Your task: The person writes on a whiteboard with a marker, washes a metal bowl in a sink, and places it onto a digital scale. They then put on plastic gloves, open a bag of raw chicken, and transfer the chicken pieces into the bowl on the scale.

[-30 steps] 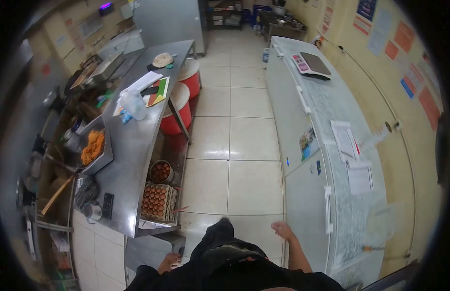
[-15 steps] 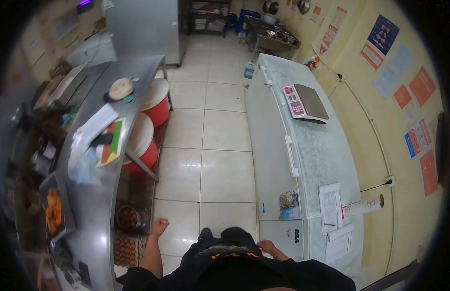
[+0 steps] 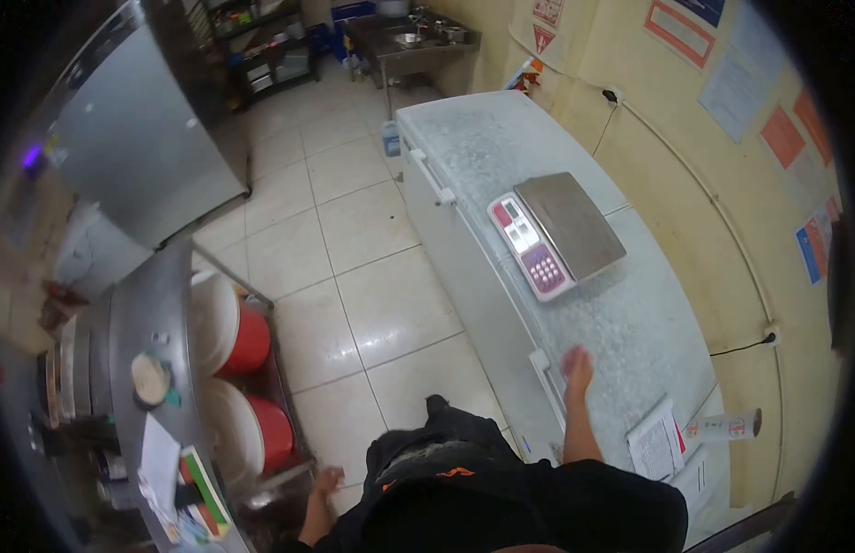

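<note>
My right hand (image 3: 577,361) is raised over the near part of the white chest freezer (image 3: 501,286), close to its front edge. Its fingers are smeared by motion, and no object shows in it. On the freezer lid, just beyond that hand, sits a digital scale (image 3: 556,235) with a bare metal plate and a pink keypad. My left hand (image 3: 328,479) hangs low beside my body with loosely spread fingers and nothing in them. Nearest to it is a red bucket (image 3: 272,431) with a white lid, under the steel table (image 3: 155,267).
A clipboard with papers (image 3: 656,444) and a paper roll (image 3: 730,426) lie at the freezer's near end. A second red bucket (image 3: 249,341) stands under the table. The tiled floor (image 3: 353,276) runs between table and freezer toward a steel sink (image 3: 409,41) and a fridge (image 3: 146,124).
My view has turned and moved forward, bringing the scale closer. My right hand has risen from beside my hip to above the freezer. My left hand remains low at my side.
</note>
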{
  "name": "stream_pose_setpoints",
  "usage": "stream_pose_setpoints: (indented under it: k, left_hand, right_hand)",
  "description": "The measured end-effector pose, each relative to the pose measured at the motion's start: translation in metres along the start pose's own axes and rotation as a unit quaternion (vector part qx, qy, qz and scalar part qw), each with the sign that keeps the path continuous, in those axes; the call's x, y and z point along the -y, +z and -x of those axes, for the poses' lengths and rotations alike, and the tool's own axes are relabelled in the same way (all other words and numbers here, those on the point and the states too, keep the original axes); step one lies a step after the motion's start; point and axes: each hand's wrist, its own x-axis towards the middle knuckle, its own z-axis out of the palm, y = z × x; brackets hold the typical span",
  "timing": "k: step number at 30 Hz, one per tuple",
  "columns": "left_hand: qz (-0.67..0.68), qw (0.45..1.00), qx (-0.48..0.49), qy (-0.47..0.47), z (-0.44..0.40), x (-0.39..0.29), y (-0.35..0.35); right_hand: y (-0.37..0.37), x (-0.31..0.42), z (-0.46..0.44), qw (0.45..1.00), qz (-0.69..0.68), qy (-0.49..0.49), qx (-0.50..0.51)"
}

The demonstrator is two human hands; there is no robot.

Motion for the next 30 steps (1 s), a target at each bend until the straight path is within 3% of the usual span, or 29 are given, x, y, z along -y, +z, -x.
stream_pose_setpoints:
  k: [2,3,5,7,10,14,15,17,20,21,22,23,24,25,27,30]
  left_hand:
    - [0.108,0.992,-0.002,-0.069,-0.008,0.007,0.001]
    - [0.161,0.982,-0.009,-0.103,-0.002,-0.018,0.0]
    - [0.174,0.97,-0.021,-0.171,-0.007,-0.033,-0.021]
    - [0.197,0.962,-0.038,-0.188,-0.042,-0.076,-0.047]
    - [0.211,0.958,-0.055,-0.187,-0.121,-0.138,-0.106]
    - [0.145,0.975,-0.087,-0.143,-0.25,-0.241,-0.255]
    - [0.104,0.981,-0.114,-0.12,-0.278,-0.273,-0.305]
    - [-0.053,0.975,-0.21,-0.048,-0.34,-0.344,-0.426]
    - [-0.294,0.891,-0.343,0.049,-0.436,-0.509,-0.59]
    - [-0.612,0.725,-0.297,0.108,-0.525,-0.571,-0.656]
    - [-0.492,0.763,-0.357,0.22,-0.568,-0.641,-0.682]
    - [-0.229,0.871,-0.346,0.264,-0.574,-0.753,-0.679]
    - [0.004,0.909,-0.285,0.304,-0.566,-0.862,-0.657]
    - [-0.105,0.867,-0.295,0.387,-0.56,-0.951,-0.645]
    - [-0.142,0.86,-0.216,0.439,-0.586,-1.078,-0.633]
    - [-0.199,0.831,-0.17,0.491,-0.616,-1.191,-0.592]
  right_hand:
    - [0.056,0.092,-0.061,0.983,-0.115,0.058,-0.127]
    - [0.069,0.101,-0.087,0.983,-0.112,0.057,-0.133]
    - [0.091,0.12,-0.153,0.947,-0.262,0.168,-0.081]
    - [0.122,0.125,-0.193,0.916,-0.381,0.09,0.082]
    - [0.175,0.14,-0.201,0.928,-0.36,0.095,0.023]
    - [0.278,0.145,-0.229,0.923,-0.353,0.141,-0.064]
    - [0.31,0.145,-0.248,0.905,-0.351,0.18,-0.157]
    - [0.383,0.152,-0.279,0.905,-0.362,0.151,-0.165]
    - [0.477,0.164,-0.338,0.879,-0.392,0.133,-0.238]
    - [0.506,0.169,-0.354,0.88,-0.404,0.108,-0.226]
    - [0.535,0.173,-0.374,0.88,-0.416,0.083,-0.212]
    - [0.56,0.177,-0.393,0.873,-0.426,0.087,-0.22]
    - [0.581,0.182,-0.414,0.871,-0.424,0.082,-0.233]
    - [0.6,0.188,-0.437,0.87,-0.421,0.076,-0.246]
    - [0.627,0.193,-0.477,0.87,-0.419,0.069,-0.251]
    - [0.657,0.208,-0.524,0.879,-0.384,0.063,-0.275]
